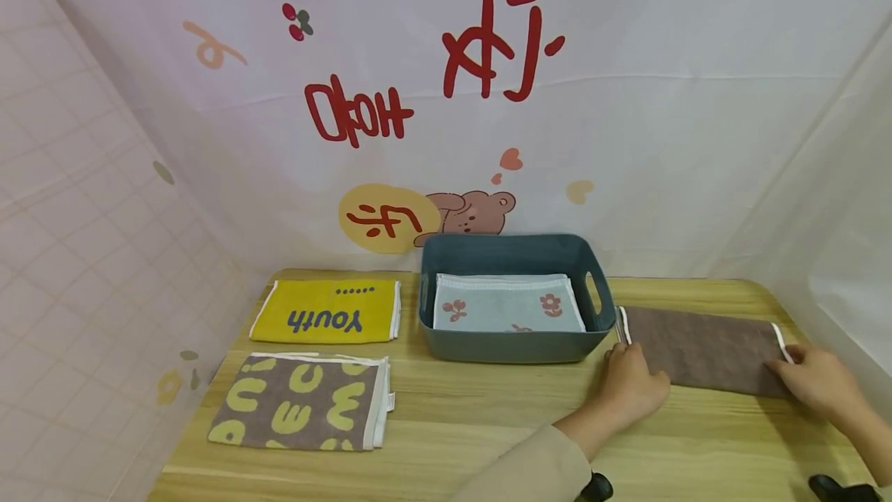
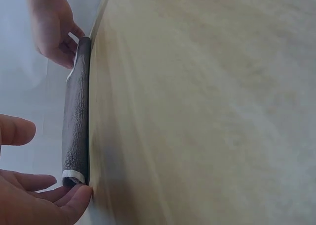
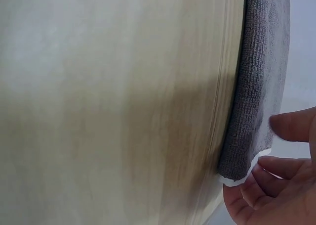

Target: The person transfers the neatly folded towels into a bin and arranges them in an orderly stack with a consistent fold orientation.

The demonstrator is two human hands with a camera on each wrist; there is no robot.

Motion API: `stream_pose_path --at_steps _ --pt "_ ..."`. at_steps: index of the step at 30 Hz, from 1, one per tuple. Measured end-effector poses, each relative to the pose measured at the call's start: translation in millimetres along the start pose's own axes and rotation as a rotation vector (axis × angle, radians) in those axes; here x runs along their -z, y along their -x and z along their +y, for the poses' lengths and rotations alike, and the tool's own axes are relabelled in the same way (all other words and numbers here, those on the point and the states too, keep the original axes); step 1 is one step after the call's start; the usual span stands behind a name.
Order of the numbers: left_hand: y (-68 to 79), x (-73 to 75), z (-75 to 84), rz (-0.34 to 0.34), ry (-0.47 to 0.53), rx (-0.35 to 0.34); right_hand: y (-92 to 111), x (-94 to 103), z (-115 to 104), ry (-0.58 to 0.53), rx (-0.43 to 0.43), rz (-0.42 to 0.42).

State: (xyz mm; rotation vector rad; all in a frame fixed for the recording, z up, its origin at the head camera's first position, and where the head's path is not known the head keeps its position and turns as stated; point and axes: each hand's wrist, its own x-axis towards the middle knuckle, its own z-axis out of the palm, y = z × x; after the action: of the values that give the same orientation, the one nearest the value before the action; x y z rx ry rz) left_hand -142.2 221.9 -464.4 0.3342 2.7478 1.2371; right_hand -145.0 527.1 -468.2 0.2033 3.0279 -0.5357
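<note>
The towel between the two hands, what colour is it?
The towel is greyish brown with white edging at both ends; best in the head view.

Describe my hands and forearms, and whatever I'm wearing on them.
Your left hand and right hand are bare: no gloves or rings show. A plain beige sleeve covers your left forearm, ending short of the wrist. Your right forearm shows bare. A black, rounded piece sits by the left sleeve; what it is, I can't tell.
</note>
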Motion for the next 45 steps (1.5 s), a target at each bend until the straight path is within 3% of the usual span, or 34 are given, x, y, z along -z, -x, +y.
stream_pose_path --at_steps 22,30,35,40,45 --pt "32.0 3.5 2.2 -0.066 -0.171 -0.122 27.5 -8.8 13.2 -0.013 0.041 0.066" --pt "42.6 8.3 0.5 -0.134 -0.188 -0.14 35.6 -9.8 16.2 -0.017 -0.014 -0.032" --pt "47.2 8.7 -2.3 -0.187 -0.203 -0.153 41.7 -12.0 18.3 -0.005 -0.045 -0.037" --pt "54.1 7.4 -4.1 -0.166 -0.247 -0.204 47.0 -13.8 20.1 -0.011 -0.068 -0.048" --pt "59.1 9.5 -5.7 -0.149 -0.268 -0.24 53.4 -17.6 18.5 -0.033 -0.078 0.018"
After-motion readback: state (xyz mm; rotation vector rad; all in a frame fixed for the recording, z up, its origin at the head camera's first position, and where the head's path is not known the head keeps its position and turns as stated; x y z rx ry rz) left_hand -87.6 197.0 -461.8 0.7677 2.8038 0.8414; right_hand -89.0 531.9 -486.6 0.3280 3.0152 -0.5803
